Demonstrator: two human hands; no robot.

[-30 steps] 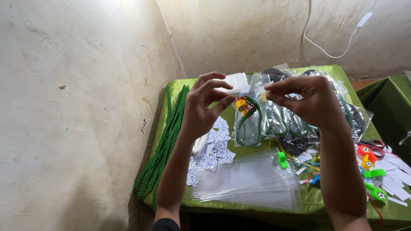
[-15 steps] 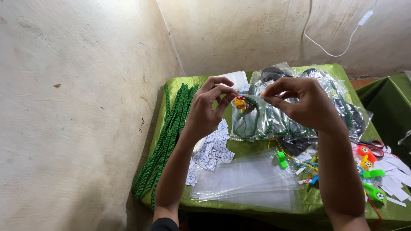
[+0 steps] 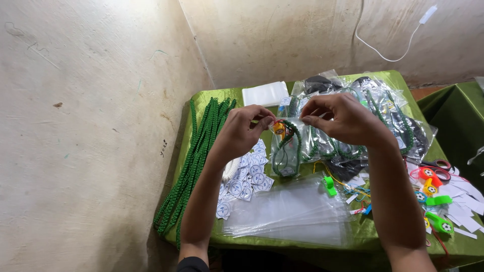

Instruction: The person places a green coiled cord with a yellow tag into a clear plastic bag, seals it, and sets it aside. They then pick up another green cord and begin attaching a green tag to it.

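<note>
Both hands are up over the green-covered surface [image 3: 222, 103], pinching the top of a small clear bag [image 3: 286, 146] between them. The left hand [image 3: 243, 132] has its fingertips narrowed right onto the bag's upper left corner, and the right hand [image 3: 343, 118] pinches the upper right edge, so the bag hangs straight down from the two grips. Inside you can see a green cord [image 3: 295, 141] looped around and an orange whistle [image 3: 280, 128] near the top.

Compared with half a second ago, the hands have dropped a little and the bag sits lower, closer to the surface, with the grip looking basically unchanged.

At 9 o'clock from the bag there's a long bundle of green cords [image 3: 196, 161] lying along the surface's edge. At 6 o'clock sits a stack of empty clear bags [image 3: 292, 211], with round stickers [image 3: 247, 176] at about 8 o'clock. Filled bags [image 3: 373, 111] are piled at 2 o'clock, and loose coloured whistles [image 3: 433, 196] lie out at 4 o'clock. A white pad [image 3: 264, 93] rests at 12 o'clock.
</note>
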